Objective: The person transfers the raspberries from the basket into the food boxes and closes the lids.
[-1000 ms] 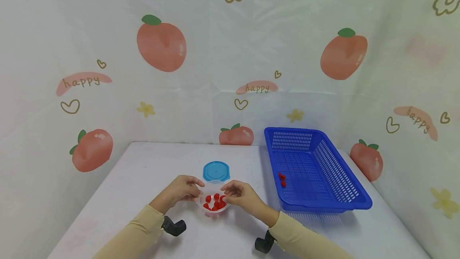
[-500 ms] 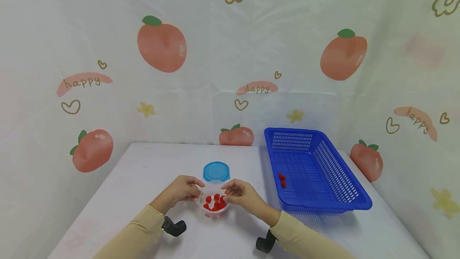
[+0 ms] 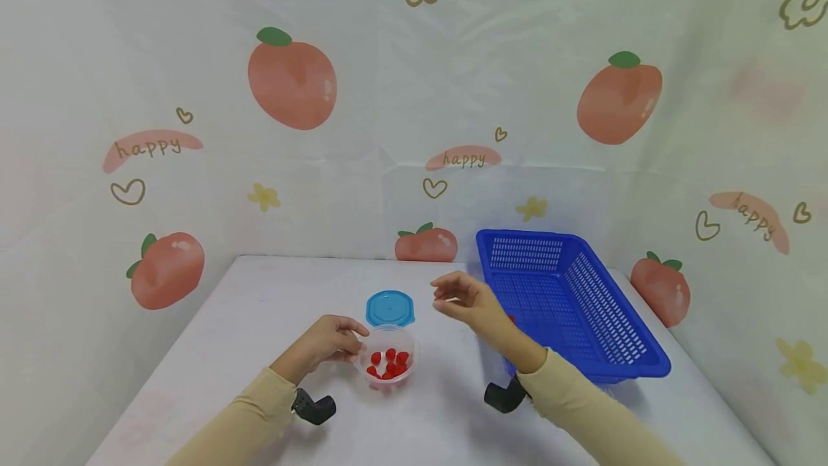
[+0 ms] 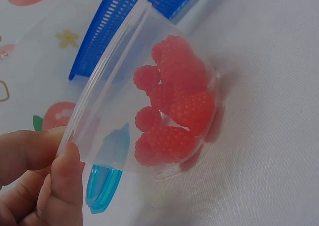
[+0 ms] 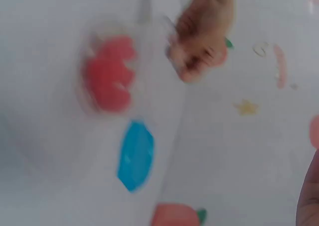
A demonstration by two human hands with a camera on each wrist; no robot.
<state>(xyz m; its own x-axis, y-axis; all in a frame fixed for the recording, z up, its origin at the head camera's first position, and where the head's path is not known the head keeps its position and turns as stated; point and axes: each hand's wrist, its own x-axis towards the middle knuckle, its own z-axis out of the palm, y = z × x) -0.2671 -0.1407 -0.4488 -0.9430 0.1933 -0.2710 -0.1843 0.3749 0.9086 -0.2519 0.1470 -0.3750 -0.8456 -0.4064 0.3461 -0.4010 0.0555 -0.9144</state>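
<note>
A clear plastic tub [image 3: 389, 336] with several raspberries [image 4: 174, 71] inside stands upright on the table. My left hand [image 3: 328, 342] pinches its rim between thumb and fingers, as the left wrist view shows up close. My right hand [image 3: 471, 299] is in the air to the right of the tub, near the blue basket, its fingers loosely bent and nothing visible between them. The right wrist view is blurred by motion and catches only a sliver of that hand [image 5: 310, 198] at the edge. A blue lid [image 3: 390, 307] lies flat just behind the tub.
A large blue perforated basket [image 3: 582, 308] stands on the right side of the white table [image 3: 291, 286]. A bit of red [image 3: 512, 318] shows inside it, partly hidden behind my right forearm. A fruit-print cloth [image 3: 336, 221] hangs behind the table.
My right hand has left the tub's right side and moved up and right toward the basket, now covering part of the red pieces there. The left hand and tub have stayed put.
</note>
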